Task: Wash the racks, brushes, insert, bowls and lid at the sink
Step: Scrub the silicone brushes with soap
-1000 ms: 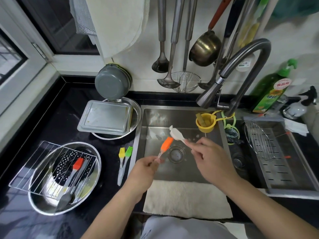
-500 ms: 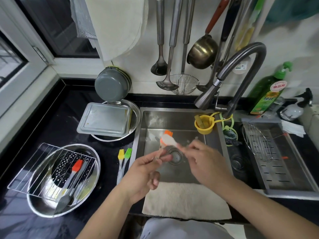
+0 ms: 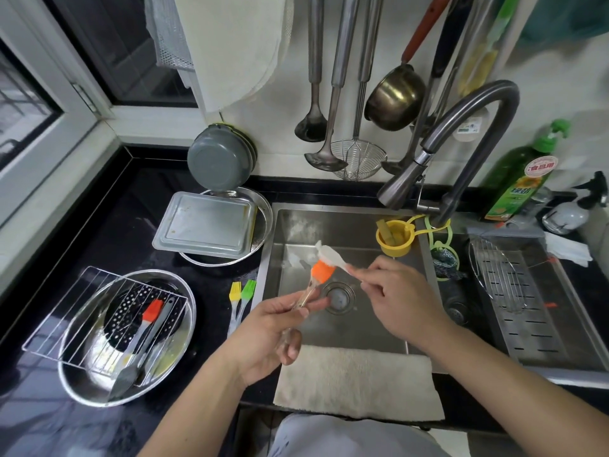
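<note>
So that drips fall into the sink (image 3: 346, 225), my left hand (image 3: 273, 328) pinches the orange brush (image 3: 320, 272) by its clear handle above the drain; my right hand (image 3: 395, 301) grips the white scrubber (image 3: 331, 255), bristles pressed against the orange head.
</note>
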Motion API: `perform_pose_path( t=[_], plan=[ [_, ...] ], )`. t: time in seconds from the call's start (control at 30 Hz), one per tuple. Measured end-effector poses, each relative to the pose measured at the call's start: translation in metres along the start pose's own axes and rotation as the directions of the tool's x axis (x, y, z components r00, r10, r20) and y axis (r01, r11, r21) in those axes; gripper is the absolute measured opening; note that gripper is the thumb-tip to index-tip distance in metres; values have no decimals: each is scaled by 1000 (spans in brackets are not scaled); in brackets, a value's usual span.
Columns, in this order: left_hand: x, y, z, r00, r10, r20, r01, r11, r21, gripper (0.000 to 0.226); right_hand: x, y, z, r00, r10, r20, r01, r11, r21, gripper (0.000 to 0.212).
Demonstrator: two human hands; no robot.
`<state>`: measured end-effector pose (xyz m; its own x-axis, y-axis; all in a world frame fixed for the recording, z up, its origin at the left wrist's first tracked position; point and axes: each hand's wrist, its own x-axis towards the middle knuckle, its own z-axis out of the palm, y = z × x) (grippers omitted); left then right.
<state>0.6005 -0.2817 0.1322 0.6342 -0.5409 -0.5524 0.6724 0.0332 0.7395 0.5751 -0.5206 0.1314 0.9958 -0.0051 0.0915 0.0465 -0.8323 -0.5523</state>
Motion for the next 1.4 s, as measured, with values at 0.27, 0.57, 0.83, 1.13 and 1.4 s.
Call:
perform_pose_path(
  t=[0.27,0.57,0.83,1.13,1.4],
  plan=[
    [3,-1,-3,999,-23,-46,25,999,40,35,1,-4,14,999,18,40,-19,1000,11,43],
    [3,-2,-4,999,-43,-25,42,999,-17,34,0,-2,18,998,37,49,-35,999,-27,43],
    [9,4,-1,997,-15,-79,14,1000,-13,35,0,-4,21,999,31,25,-31,1000,-1,42],
    [13,9,-1,1000,-6,-28,0,976,-217,36,-1,-17,19,991,-110,80,114,992,-48,44],
    [18,5,-11,986,94,141,-46,949,-313,40,4,-17,15,977,-176,123,185,981,-61,49]
  ],
)
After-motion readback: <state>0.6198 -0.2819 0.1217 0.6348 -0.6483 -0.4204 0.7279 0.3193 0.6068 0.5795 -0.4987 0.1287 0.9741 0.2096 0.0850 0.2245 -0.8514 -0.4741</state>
